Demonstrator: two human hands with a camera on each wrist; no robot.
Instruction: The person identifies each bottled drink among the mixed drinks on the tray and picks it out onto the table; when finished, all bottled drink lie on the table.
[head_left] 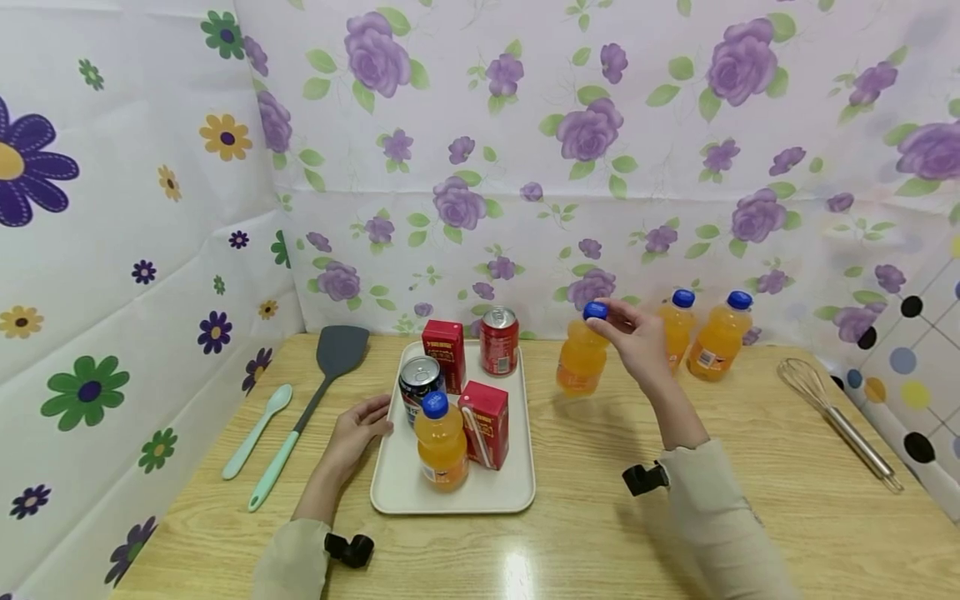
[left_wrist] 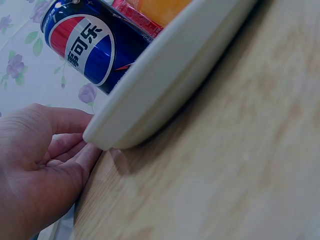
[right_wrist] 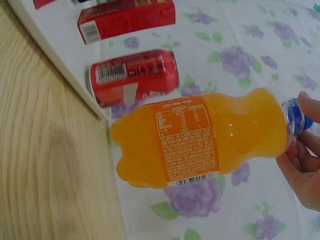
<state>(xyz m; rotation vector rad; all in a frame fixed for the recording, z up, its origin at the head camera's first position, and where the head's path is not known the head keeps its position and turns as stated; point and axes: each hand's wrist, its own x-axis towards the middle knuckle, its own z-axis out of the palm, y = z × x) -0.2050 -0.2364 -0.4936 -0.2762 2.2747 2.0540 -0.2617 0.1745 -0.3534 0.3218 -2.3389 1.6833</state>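
Observation:
My right hand [head_left: 637, 337] pinches the blue cap of an orange juice bottle [head_left: 582, 358], held upright just above the table to the right of the tray. The right wrist view shows the label of this bottle [right_wrist: 190, 140], with fingers at its cap. My left hand [head_left: 356, 433] grips the left rim of a cream tray [head_left: 487, 497], fingers and thumb at its edge. On the tray stand a juice bottle [head_left: 442, 446], a dark blue cola can [left_wrist: 95, 45], a red can [head_left: 498, 342] and two red drink cartons [head_left: 487, 425], the front one with a straw.
Two more juice bottles [head_left: 712, 342] stand behind my right hand. A whisk [head_left: 840, 421] lies at the far right. To the left of the tray lie a grey-headed spatula [head_left: 337, 358] and a pale green spoon [head_left: 258, 429]. Flowered cloth [head_left: 480, 167] hangs behind the table.

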